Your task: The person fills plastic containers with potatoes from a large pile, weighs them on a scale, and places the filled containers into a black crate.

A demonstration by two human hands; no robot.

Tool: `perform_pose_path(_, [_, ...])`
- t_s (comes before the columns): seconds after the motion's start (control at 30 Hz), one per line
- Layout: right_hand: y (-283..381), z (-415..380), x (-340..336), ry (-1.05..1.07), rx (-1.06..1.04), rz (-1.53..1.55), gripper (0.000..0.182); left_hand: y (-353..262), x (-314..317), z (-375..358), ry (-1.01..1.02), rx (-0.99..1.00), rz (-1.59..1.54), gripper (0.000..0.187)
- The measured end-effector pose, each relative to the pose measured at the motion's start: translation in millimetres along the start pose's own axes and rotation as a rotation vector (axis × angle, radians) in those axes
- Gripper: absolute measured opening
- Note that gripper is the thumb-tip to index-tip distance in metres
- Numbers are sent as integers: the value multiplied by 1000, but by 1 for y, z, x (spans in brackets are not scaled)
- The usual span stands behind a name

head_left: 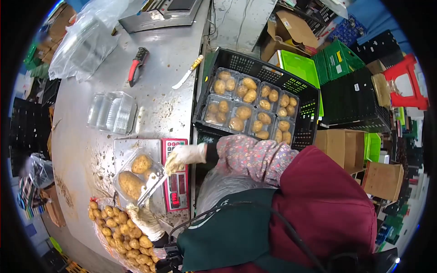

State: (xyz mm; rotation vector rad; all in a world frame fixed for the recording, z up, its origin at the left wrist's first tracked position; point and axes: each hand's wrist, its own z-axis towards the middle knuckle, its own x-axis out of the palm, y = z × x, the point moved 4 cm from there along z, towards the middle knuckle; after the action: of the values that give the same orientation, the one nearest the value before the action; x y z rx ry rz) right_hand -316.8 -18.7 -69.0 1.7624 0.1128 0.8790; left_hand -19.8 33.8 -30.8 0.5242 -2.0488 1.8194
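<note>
A clear plastic tray (140, 176) with several potatoes in it is over the metal plate of a red-edged scale (175, 185), whose red digits are lit. My right hand (182, 157), in a whitish glove, has its fingers at the tray's right edge. Below the tray, my left hand (144, 219), gloved too, is by its lower edge; its fingers are partly hidden. Beside that hand lies a netted heap of loose potatoes (125, 234). A black crate (256, 63) holds several packed trays of potatoes.
On the metal table (75, 132) are stacked empty clear trays (112, 112), a red-handled tool (136, 66), a knife (188, 73) and a plastic bag of containers (86, 45). Cardboard boxes (339, 148) and a red stool (405, 82) stand beyond the crate.
</note>
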Motion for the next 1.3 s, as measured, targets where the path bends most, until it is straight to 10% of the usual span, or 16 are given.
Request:
perform_pose_path(0.07, [26, -15, -37, -108, 35, -118, 29, -17, -1, 14, -3, 66, 497, 47])
perform_pose_path(0.27, [79, -58, -82, 176, 49, 392, 42, -4, 129, 101, 200, -394, 251, 38])
perform_pose_path(0.33, [69, -65, -100, 94, 44, -373, 47, 24, 177, 126, 453, -379, 340, 36])
perform_pose_path(0.4, [99, -103, -88, -102, 83, 108, 49, 46, 217, 144, 464, -498, 406, 34])
perform_pose_path(0.5, [70, -163, -133, -436, 84, 386, 43, 60, 225, 199, 372, -3, 701, 31])
perform_pose_path(0.53, [60, -191, -151, -435, -239, -396, 38, 59, 211, 219, 267, 308, 930, 31])
perform_pose_path(0.57, [42, -205, -167, -672, 32, 269, 35, 22, 226, 219, 133, 280, 964, 33])
perform_pose_path(0.6, [14, -224, -195, -767, 22, 174, 30, 23, 190, 249, -18, 660, 1458, 30])
perform_pose_path(0.63, [50, -216, -167, -870, 60, 385, 28, 18, 177, 266, -19, 413, 1605, 28])
perform_pose_path(0.67, [13, -240, -199, -832, -241, -411, 29, 13, 163, 276, -29, 151, 1729, 27])
perform_pose_path(0.77, [-36, -227, -232, -955, -21, 485, 25, 5, 150, 274, 22, -10, 1491, 26])
perform_pose_path(0.8, [-56, -218, -245, -713, -71, 512, 24, 1, 153, 269, 21, 17, 1394, 26])
perform_pose_path(0.93, [-85, -169, -236, -857, 40, 693, 24, 35, 103, 297, 69, 167, 1582, 27])
perform_pose_path(1.0, [-101, -158, -252, -878, 56, 671, 34, 27, 112, 294, 175, 198, 1584, 28])
perform_pose_path(1.13, [-64, -165, -249, -786, 852, 84, 79, 24, 111, 293, 190, 322, 1762, 30])
perform_pose_path(1.3, [-49, -172, -247, -727, 856, -120, 82, 41, 99, 300, 255, 390, 1747, 28])
